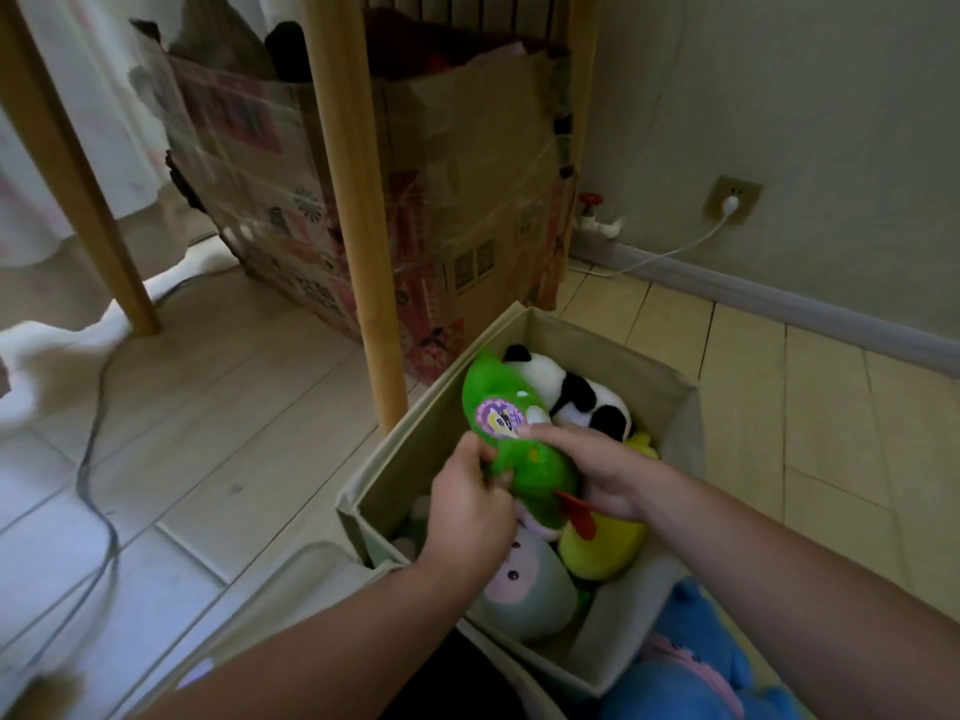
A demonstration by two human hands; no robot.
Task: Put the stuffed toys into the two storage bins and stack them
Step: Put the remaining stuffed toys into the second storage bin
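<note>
Both hands, left (470,504) and right (597,472), hold the green toy (519,449) lengthwise over the bin (670,387), fingers closed.

Both hands grip a green plush toy (511,439) over an open beige fabric storage bin (680,407) on the pale wooden floor (249,407). The left hand (467,504) holds its near left side; the right hand (597,470) presses on its right edge. Inside the bin lie a panda plush (576,389), a yellow plush (602,550) and a pale green doll (524,589). A blue plush (691,662) sits just outside, at the near right. Behind stand a wooden leg (358,210) and a cardboard box (457,200).
</note>
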